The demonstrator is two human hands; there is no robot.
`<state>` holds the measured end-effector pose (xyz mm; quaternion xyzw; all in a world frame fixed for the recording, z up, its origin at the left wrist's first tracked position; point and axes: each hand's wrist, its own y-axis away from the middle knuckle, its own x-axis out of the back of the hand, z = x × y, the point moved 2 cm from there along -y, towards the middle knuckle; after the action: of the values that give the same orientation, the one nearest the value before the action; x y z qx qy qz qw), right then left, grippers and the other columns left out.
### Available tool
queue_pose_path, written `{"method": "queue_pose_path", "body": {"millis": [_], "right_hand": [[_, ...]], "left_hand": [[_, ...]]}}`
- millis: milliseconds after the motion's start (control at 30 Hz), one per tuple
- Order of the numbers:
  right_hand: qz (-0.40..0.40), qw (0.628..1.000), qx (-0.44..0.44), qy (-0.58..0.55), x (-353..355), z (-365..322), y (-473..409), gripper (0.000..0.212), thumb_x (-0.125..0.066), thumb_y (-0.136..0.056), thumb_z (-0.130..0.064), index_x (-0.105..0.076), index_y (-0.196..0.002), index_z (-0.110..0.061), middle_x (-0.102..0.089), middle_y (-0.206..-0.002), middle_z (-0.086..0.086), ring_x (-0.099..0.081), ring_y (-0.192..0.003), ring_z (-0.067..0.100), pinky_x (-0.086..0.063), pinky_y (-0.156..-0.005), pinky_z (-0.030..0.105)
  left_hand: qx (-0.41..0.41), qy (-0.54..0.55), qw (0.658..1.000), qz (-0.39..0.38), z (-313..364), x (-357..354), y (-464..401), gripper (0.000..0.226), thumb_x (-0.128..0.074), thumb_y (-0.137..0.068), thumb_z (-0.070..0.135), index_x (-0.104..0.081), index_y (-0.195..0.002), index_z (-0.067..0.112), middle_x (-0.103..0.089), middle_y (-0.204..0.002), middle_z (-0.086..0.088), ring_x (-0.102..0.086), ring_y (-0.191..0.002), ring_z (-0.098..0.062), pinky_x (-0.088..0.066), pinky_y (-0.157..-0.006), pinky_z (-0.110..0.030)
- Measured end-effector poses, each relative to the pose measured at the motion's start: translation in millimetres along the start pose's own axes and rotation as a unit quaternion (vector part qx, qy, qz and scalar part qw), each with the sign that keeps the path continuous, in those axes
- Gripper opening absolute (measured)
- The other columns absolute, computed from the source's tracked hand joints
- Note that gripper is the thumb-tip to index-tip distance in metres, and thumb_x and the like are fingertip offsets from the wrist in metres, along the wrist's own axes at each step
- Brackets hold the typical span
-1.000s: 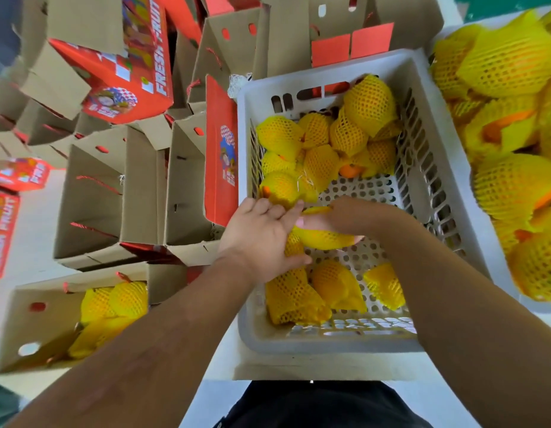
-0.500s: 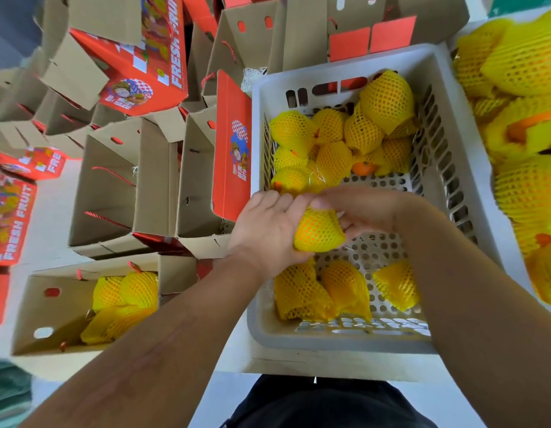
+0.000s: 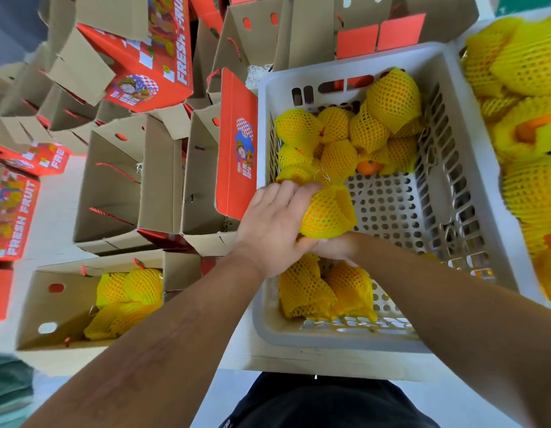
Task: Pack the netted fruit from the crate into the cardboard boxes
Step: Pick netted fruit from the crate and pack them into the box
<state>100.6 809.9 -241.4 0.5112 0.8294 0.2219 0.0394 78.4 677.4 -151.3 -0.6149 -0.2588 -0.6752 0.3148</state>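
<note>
A grey plastic crate (image 3: 471, 180) holds several oranges in yellow foam netting, piled at its far end (image 3: 354, 131) and near end (image 3: 326, 288). Both hands hold one netted fruit (image 3: 328, 213) above the crate's left side. My left hand (image 3: 274, 223) wraps its fingers over the fruit's left and top. My right hand (image 3: 332, 247) cups it from underneath, mostly hidden by the fruit. An open cardboard box (image 3: 48, 307) at lower left contains three netted fruits (image 3: 129, 298).
Open brown boxes (image 3: 113, 186) with red printed flaps (image 3: 237, 143) stand left of the crate. More red "FRESH FRUIT" boxes (image 3: 150, 57) are stacked behind. A white tray (image 3: 527, 118) at right is heaped with netted fruit.
The fruit has been lifted and turned upright between both hands. My right hand went from above the fruit to beneath it. The view shifted slightly.
</note>
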Motion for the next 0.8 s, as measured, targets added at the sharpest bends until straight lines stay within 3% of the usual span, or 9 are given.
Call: {"method": "queue_pose_path", "body": {"millis": [67, 133, 233, 333, 400, 467, 567, 700, 800], "right_hand": [[0.013, 0.999, 0.021, 0.023, 2.8, -7.5, 3.9, 0.056, -0.056, -0.105, -0.019, -0.018, -0.143, -0.034, -0.026, -0.125, -0.028, -0.027, -0.103, -0.025, -0.016, -0.069, -0.017], [-0.009, 0.994, 0.035, 0.100, 6.6, -12.1, 4.0, 0.041, -0.056, -0.103, -0.004, -0.044, -0.140, -0.017, -0.036, -0.127, -0.011, -0.033, -0.115, 0.001, -0.023, -0.080, -0.010], [-0.078, 0.983, 0.006, 0.166, 27.8, -20.9, 12.4, 0.011, -0.063, -0.101, -0.013, -0.062, -0.108, -0.022, -0.056, -0.107, -0.011, -0.052, -0.096, -0.009, -0.038, -0.085, 0.018], [-0.080, 0.978, -0.056, 0.186, 56.9, -25.0, 27.0, 0.023, -0.071, -0.096, -0.030, -0.056, -0.114, -0.032, -0.056, -0.103, -0.019, -0.055, -0.089, -0.004, -0.044, -0.078, 0.007], [-0.047, 0.975, -0.074, 0.204, 67.4, -29.5, 39.4, 0.030, -0.076, -0.091, -0.025, -0.054, -0.111, -0.030, -0.059, -0.098, -0.014, -0.059, -0.087, 0.002, -0.051, -0.090, 0.025], [0.016, 0.974, -0.088, 0.209, 67.9, -42.3, 55.7, 0.068, -0.079, -0.086, -0.022, -0.040, -0.142, -0.024, -0.061, -0.122, 0.001, -0.063, -0.109, 0.020, -0.051, -0.101, 0.049], [0.134, 0.986, -0.069, 0.075, 52.4, -59.6, 85.9, 0.093, -0.079, -0.083, -0.009, -0.023, -0.152, -0.035, -0.062, -0.131, 0.014, -0.065, -0.114, 0.032, -0.053, -0.094, 0.062], [0.154, 0.981, 0.011, -0.118, 0.7, -82.4, 115.3, 0.088, -0.065, -0.076, 0.000, -0.030, -0.154, -0.017, -0.074, -0.100, -0.003, -0.072, -0.090, 0.012, -0.058, -0.076, 0.034], [0.133, 0.901, 0.116, -0.397, -54.7, -113.3, 119.0, 0.070, -0.057, -0.079, -0.010, -0.048, -0.148, -0.019, -0.067, -0.129, 0.009, -0.065, -0.113, 0.027, -0.052, -0.097, 0.046]], "left_hand": [[-0.005, -0.013, 1.000, -0.004, 0.8, -0.6, 0.2, 0.086, -0.075, -0.081, 0.051, -0.038, -0.155, 0.023, -0.050, -0.119, -0.003, -0.049, -0.111, -0.027, -0.037, -0.103, -0.037], [-0.010, -0.029, 0.999, -0.015, 1.5, -1.0, 0.7, 0.088, -0.076, -0.082, 0.049, -0.037, -0.156, 0.023, -0.049, -0.120, -0.003, -0.049, -0.112, -0.027, -0.037, -0.104, -0.038], [-0.011, -0.026, 1.000, -0.012, 0.9, 0.2, 0.4, 0.088, -0.075, -0.082, 0.050, -0.036, -0.156, 0.023, -0.050, -0.121, -0.004, -0.050, -0.112, -0.027, -0.038, -0.104, -0.039], [-0.012, 0.005, 1.000, -0.005, -0.6, 0.4, 1.2, 0.089, -0.076, -0.083, 0.050, -0.034, -0.157, 0.023, -0.051, -0.123, -0.007, -0.052, -0.113, -0.031, -0.039, -0.103, -0.040], [-0.004, 0.044, 0.999, -0.005, -0.2, 2.6, 0.6, 0.091, -0.078, -0.083, 0.042, -0.030, -0.158, 0.025, -0.048, -0.127, -0.010, -0.055, -0.109, -0.036, -0.044, -0.099, -0.043], [0.003, 0.088, 0.996, 0.012, 1.6, 6.1, 2.7, 0.095, -0.082, -0.082, 0.032, -0.026, -0.158, 0.027, -0.043, -0.133, -0.011, -0.057, -0.107, -0.036, -0.050, -0.095, -0.048], [-0.017, 0.212, 0.974, 0.075, 4.7, 11.6, 13.2, 0.093, -0.085, -0.083, 0.030, -0.029, -0.157, 0.020, -0.038, -0.139, -0.013, -0.052, -0.123, -0.033, -0.049, -0.101, -0.050], [-0.047, 0.395, 0.909, 0.126, 4.1, 31.2, 40.7, 0.087, -0.081, -0.088, 0.040, -0.028, -0.154, 0.017, -0.037, -0.144, -0.008, -0.043, -0.135, -0.020, -0.038, -0.111, -0.032], [0.013, 0.511, 0.851, 0.119, -15.5, 57.9, 74.1, 0.084, -0.079, -0.083, 0.054, -0.030, -0.148, 0.034, -0.051, -0.139, 0.006, -0.056, -0.124, -0.008, -0.052, -0.100, -0.036]]}}
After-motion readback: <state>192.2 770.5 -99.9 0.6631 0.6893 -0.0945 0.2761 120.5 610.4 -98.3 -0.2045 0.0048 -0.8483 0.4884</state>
